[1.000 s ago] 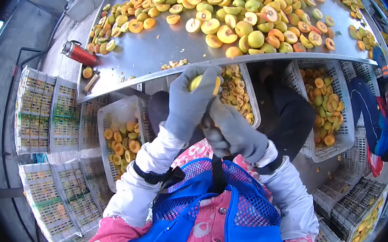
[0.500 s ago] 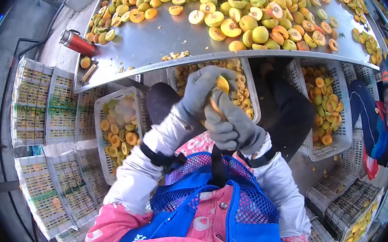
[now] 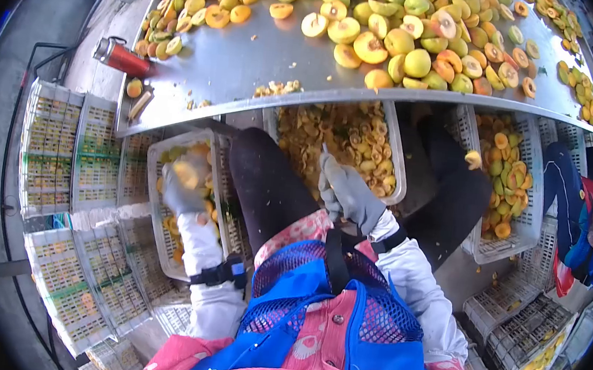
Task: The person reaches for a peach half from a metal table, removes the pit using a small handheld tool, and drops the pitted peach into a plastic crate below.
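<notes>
Over the left crate (image 3: 157, 227), has a fruit half (image 3: 187, 172) at the blurred fingers of the left hand (image 3: 182, 191), cannot tell opening, grip or long axis; farther right, curls the right hand (image 3: 351, 194) round a slim tool (image 3: 325, 148).

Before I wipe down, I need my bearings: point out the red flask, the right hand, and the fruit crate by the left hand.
Red flask (image 3: 128, 62): head view, middle of its body.
Right hand (image 3: 354, 195): head view, back of the hand.
Fruit crate (image 3: 155, 208): head view, its left rim.
</notes>
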Demonstrator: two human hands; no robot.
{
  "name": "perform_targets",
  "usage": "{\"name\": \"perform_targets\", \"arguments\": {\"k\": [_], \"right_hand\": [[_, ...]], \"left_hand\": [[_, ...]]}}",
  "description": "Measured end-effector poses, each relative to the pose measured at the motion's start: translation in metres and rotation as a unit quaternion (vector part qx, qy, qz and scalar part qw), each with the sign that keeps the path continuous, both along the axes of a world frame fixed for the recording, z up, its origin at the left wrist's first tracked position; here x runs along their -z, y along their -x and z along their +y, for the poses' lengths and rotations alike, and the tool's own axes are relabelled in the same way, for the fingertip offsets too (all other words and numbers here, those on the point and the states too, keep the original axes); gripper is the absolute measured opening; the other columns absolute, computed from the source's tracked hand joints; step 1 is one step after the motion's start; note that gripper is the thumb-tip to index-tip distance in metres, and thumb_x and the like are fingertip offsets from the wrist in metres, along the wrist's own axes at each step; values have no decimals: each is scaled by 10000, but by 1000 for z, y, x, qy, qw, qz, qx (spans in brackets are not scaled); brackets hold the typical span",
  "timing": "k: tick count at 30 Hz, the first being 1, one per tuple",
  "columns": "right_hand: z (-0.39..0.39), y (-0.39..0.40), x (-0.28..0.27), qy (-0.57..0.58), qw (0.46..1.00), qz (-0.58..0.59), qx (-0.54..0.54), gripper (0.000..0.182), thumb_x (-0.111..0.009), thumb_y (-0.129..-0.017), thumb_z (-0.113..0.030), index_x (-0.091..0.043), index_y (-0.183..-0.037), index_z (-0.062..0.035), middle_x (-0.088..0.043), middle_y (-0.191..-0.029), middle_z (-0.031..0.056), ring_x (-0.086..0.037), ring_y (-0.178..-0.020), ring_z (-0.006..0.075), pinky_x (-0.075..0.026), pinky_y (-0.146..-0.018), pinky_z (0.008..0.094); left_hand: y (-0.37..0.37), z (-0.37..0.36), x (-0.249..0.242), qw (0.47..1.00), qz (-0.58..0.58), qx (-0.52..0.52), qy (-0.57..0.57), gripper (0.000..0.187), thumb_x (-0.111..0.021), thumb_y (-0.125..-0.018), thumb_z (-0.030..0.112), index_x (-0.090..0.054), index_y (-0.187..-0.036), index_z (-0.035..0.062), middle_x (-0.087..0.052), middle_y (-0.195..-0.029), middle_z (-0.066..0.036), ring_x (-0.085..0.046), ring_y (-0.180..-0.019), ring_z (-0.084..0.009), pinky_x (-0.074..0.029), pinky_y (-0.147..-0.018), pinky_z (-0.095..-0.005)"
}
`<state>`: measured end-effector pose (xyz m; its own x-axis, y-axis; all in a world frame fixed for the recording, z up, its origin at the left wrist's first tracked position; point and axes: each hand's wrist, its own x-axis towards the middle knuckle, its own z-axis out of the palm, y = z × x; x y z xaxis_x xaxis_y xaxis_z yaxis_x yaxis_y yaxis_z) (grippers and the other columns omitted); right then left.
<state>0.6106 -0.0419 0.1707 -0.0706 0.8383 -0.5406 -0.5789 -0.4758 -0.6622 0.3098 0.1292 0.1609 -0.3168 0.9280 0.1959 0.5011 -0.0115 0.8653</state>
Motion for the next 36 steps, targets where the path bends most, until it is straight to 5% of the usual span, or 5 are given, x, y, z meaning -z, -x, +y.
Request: {"name": "perform_targets", "arguments": {"k": [5,7,20,27,36], "right_hand": [[-3,-5,26,92,995,-30,16,569,-402,-949,-638,-467,-776,-100,-395,-555,-38,-381,-430,71,-365,-409,249],[-6,-7,25,125,991,-41,-3,567,-429,-939,-635,-486,-778,-95,-458,-573,-6,-435,-433,99,-410,-415,267],[-58,-24,62,176,972,-34,152,561,-445,-938,-628,-505,-841,-79,-469,-564,1,-461,-399,127,-410,-358,296],[-45,-33,-16,8,982,-151,113,280,-507,-1001,-352,-526,-1010,-73,-521,-677,-9,-503,-547,75,-431,-502,255],[-53,2,-46,-69,950,-270,143,331,-535,-983,-323,-602,-1031,-2,-607,-690,110,-592,-606,174,-458,-573,348]], "left_hand": [[12,22,-16,914,346,-139,-159,371,-633,-897,143,-590,-1179,-94,-663,-1066,-180,-653,-894,-234,-542,-788,-313],[-58,51,-17,986,-12,144,-77,351,-602,-932,151,-597,-1199,-77,-646,-1165,-198,-632,-1032,-269,-492,-916,-319],[-329,175,24,846,334,410,-61,462,-762,-768,299,-541,-1082,41,-649,-961,-177,-662,-832,-300,-505,-728,-410],[-251,27,-45,828,-228,484,168,339,-631,-929,241,-558,-1157,1,-622,-1044,-72,-640,-902,-189,-555,-687,-295],[-234,-95,-62,723,-386,449,356,580,-490,-960,549,-562,-1230,41,-629,-911,-60,-612,-780,-151,-522,-679,-271]]}}
